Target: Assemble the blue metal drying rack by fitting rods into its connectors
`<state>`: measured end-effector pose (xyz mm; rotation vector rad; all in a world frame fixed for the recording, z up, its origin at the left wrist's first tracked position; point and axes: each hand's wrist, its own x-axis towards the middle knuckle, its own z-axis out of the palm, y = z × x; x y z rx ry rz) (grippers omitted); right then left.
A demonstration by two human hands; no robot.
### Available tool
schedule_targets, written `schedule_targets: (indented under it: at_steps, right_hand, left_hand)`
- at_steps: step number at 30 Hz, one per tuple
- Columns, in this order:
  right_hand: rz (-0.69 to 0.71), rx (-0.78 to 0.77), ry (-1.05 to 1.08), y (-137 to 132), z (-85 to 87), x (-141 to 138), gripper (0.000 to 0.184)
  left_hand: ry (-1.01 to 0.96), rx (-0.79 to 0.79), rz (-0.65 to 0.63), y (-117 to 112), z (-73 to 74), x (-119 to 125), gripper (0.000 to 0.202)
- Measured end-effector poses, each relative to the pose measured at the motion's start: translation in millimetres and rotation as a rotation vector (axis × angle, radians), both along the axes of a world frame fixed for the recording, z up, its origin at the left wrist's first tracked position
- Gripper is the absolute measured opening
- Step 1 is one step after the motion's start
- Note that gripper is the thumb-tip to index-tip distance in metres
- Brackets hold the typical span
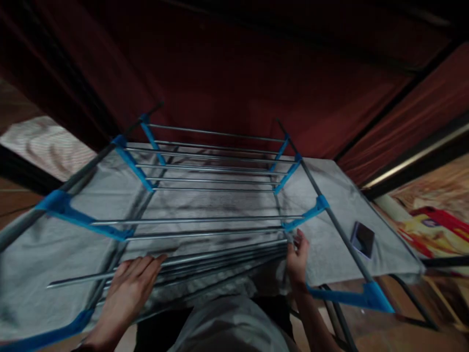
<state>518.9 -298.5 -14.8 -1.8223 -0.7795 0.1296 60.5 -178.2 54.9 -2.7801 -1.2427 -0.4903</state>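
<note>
A clothes drying rack (216,182) of grey metal rods with blue plastic joints stands in front of me, over a grey cloth-covered surface (44,249). My left hand (128,288) lies on the near rods at the lower left, fingers stretched along them. My right hand (297,259) is at the right end of the near rods, fingers curled against the rod ends beside a blue joint (306,215). Nothing hangs on the rods.
A dark phone (362,239) lies on the grey cloth to the right of the rack. Dark red curtains (234,73) hang behind. A patterned red and yellow fabric (436,220) shows at the far right. My grey shirt fills the bottom middle.
</note>
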Motion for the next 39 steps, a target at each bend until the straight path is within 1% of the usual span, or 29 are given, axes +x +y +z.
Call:
schedule_targets:
  at_steps: [2,5,7,11,13,17,19,23,32,39]
  right_hand:
    - [0.028,0.008,0.023,1,4.8,-2,0.056]
    - [-0.017,0.013,0.025,8,10.5,0,0.060]
    - [-0.040,0.027,0.044,17,13.7,3,0.062]
    - [0.014,0.077,0.159,34,17.7,9,0.060]
    - [0.039,0.101,0.201,38,18.2,11,0.058]
    - [0.033,0.127,0.197,39,16.9,14,0.057]
    - [0.034,0.135,0.196,38,15.7,14,0.057]
    - [0.041,0.145,0.207,37,14.1,15,0.057]
    - [0.049,0.152,0.194,39,18.0,14,0.055]
    - [0.028,0.136,0.210,39,16.0,14,0.055]
  left_hand:
    - [-0.008,0.005,-0.007,9,-8.5,-2,0.033]
    - [-0.033,0.007,0.008,18,-14.2,2,0.038]
    - [-0.046,0.008,0.029,22,-14.5,10,0.040]
    - [-0.051,0.017,0.038,31,-12.5,30,0.042]
    - [-0.055,0.008,0.026,34,-12.5,38,0.041]
    - [-0.062,0.019,-0.006,39,-15.8,49,0.039]
    - [-0.063,0.024,-0.017,42,-17.7,52,0.038]
    - [-0.086,0.035,0.011,46,-19.0,53,0.039]
    - [-0.046,0.067,-0.021,50,-14.3,59,0.038]
    - [-0.053,0.073,-0.030,51,-13.7,59,0.037]
